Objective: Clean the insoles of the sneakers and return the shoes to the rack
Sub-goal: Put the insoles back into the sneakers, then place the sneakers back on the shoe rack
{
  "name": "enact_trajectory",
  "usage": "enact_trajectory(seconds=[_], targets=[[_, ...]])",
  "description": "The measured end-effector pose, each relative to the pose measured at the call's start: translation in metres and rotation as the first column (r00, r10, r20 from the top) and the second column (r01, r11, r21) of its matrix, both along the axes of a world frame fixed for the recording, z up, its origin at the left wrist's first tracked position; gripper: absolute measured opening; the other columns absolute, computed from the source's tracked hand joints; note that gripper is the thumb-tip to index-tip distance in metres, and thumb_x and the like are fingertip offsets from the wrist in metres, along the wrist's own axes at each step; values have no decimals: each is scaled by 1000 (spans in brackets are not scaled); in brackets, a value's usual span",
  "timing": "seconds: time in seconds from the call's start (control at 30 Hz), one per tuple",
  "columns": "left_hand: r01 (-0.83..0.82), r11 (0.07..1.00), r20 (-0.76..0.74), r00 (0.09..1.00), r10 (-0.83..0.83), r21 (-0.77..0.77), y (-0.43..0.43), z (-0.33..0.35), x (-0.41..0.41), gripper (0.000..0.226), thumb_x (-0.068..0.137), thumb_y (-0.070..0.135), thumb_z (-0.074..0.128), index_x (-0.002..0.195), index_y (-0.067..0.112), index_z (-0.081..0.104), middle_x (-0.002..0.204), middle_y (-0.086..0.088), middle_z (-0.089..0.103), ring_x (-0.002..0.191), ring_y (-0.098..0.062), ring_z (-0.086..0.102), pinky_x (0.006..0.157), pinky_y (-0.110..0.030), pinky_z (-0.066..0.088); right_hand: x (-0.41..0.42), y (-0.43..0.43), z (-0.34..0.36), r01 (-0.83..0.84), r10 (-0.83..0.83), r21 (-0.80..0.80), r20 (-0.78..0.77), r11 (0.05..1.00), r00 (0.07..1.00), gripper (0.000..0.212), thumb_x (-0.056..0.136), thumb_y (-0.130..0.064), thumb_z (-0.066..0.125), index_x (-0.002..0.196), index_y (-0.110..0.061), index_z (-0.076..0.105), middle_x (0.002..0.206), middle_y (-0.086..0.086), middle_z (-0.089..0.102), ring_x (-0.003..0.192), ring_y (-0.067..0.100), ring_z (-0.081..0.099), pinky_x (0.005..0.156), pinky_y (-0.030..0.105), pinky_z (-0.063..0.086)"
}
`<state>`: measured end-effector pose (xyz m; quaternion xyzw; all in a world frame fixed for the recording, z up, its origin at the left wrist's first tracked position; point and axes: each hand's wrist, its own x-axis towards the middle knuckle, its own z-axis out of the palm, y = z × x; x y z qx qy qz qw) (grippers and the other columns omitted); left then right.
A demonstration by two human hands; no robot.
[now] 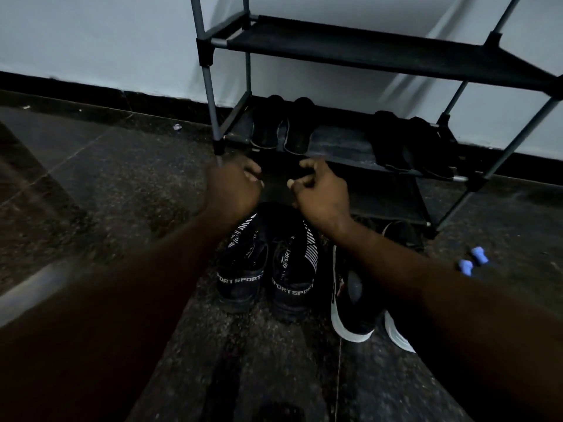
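Both curled, left hand (234, 187) and right hand (323, 193) hung over black striped fabric sneakers (243, 269); grasp unclear; darkness risked fumbling.

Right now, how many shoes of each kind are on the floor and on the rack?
Black SPORT sneakers, on the floor: 2
Black sneakers with white soles, on the floor: 2
Dark slippers, left on the rack: 2
Dark shoes, right on the rack: 2
Total: 8
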<state>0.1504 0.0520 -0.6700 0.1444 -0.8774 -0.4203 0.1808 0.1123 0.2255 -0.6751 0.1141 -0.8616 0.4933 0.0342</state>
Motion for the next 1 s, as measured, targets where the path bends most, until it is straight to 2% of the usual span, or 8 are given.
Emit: enact_trajectory(seconds=[0.1,0.2,0.33,0.43,0.53,0.63,0.73,1.0], targets=[[169,946,158,979,-129,-275,8,-9,48,9,84,18,73,90,25,71,79,8,70,80,-14,68,74,-23,49,36,14,-10,-60,59,150,12,987,998,28,87,-34,72,113,-31,62,87,-11,73,81,17,73,83,37,60],[296,845,303,938,-169,-446,19,-24,87,17,86,29,64,95,19,75,92,-5,77,90,-28,72,79,-32,53,75,28,-25,-148,141,331,44,932,989,28,88,-33,73,114,-26,66,99,-6,75,97,19,71,87,29,54],[403,710,499,863,-84,-578,31,-39,122,29,90,39,62,110,20,70,108,-9,74,104,-32,70,88,-37,53,113,34,-50,-229,191,519,127,824,973,31,89,-44,68,114,-27,66,112,2,73,106,27,67,87,33,54],[452,563,541,841,-11,-692,38,-43,134,29,90,37,57,113,21,63,113,-3,70,111,-27,65,101,-43,41,127,33,-60,-182,213,604,20,776,977,36,90,-55,60,105,-24,67,108,4,72,105,29,65,82,35,53],[457,559,555,832,7,-692,37,-42,137,29,91,34,60,117,21,61,115,-3,69,113,-28,65,103,-47,42,137,30,-62,-262,286,686,81,679,955,56,83,-67,60,115,-22,65,115,6,69,112,30,61,88,38,56],[472,602,578,816,-21,-644,34,-41,137,29,96,27,56,124,20,62,119,-9,69,111,-33,67,91,-42,54,139,25,-64,-347,317,751,192,561,929,50,88,-39,70,129,-16,52,124,13,64,116,37,60,90,43,55],[481,602,587,809,-25,-637,32,-37,135,26,99,21,52,122,17,63,122,-13,67,113,-35,67,89,-42,54,138,21,-61,-322,278,722,185,612,943,35,92,-22,65,125,-15,55,118,17,66,111,41,65,88,43,55],[489,579,549,832,-84,-652,30,-9,165,24,93,28,60,114,19,67,113,-11,70,106,-34,69,85,-41,55,171,23,-38,-297,282,702,141,648,949,28,90,-20,67,117,-17,60,115,15,68,108,39,66,87,40,54]])
